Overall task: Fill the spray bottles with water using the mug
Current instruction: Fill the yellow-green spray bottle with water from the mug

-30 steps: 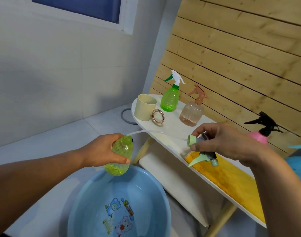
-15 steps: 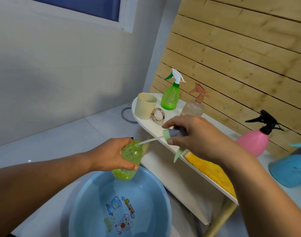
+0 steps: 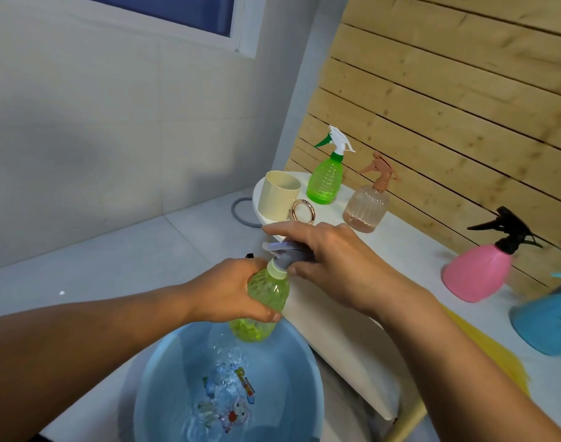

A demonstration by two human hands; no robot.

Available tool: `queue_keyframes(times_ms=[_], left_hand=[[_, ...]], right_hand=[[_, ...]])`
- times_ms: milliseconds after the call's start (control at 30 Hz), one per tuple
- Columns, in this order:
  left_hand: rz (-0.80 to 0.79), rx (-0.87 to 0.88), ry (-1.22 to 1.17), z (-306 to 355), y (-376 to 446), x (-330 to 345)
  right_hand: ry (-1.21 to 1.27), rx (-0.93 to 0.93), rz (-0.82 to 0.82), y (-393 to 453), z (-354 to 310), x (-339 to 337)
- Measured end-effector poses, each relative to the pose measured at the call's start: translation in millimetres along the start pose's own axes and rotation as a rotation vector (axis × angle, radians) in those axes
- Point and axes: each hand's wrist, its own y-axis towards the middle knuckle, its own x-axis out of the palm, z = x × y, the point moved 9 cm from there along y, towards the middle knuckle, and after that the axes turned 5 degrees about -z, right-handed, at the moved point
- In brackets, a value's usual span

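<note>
Head view: left hand (image 3: 231,290) grips a lime bottle (image 3: 264,303) round its body, fingers curled on it, held off the bench's (image 3: 410,247) front edge and over a blue basin (image 3: 164,378) w/ water on the floor. Right hand (image 3: 333,260) sits on the grey spray head (image 3: 288,252) at the bottle's neck — fingers curled round it, index finger stretched out over the top. Mug (image 3: 277,196) stands at the bench's far left end w/ a metal ring (image 3: 302,212) touching it. Green bottle (image 3: 325,177) just behind the mug, clear bottle (image 3: 367,202) beside that. Pink bottle (image 3: 480,272) near the back edge further right — blue bottle (image 3: 547,323) at the frame's right edge. Yellow cloth (image 3: 496,352) near the front edge.
</note>
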Motion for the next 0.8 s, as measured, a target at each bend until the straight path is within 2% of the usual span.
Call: queue_keyframes(times_ms=[167, 500, 600, 800], left_hand=[[0.001, -0.008, 0.007, 1, -1, -2], [0.009, 0.008, -0.014, 19, 5, -7], [0.021, 0.027, -0.042, 32, 12, -10], [0.04, 0.123, -0.099, 70, 37, -29]], right_hand=[[0.048, -0.056, -0.012, 2, 5, 2], [0.159, -0.025, -0.047, 7, 22, -5], [0.225, -0.022, 0.033, 6, 24, -25], [0.719, 0.037, 0.346, -2, 56, -76]])
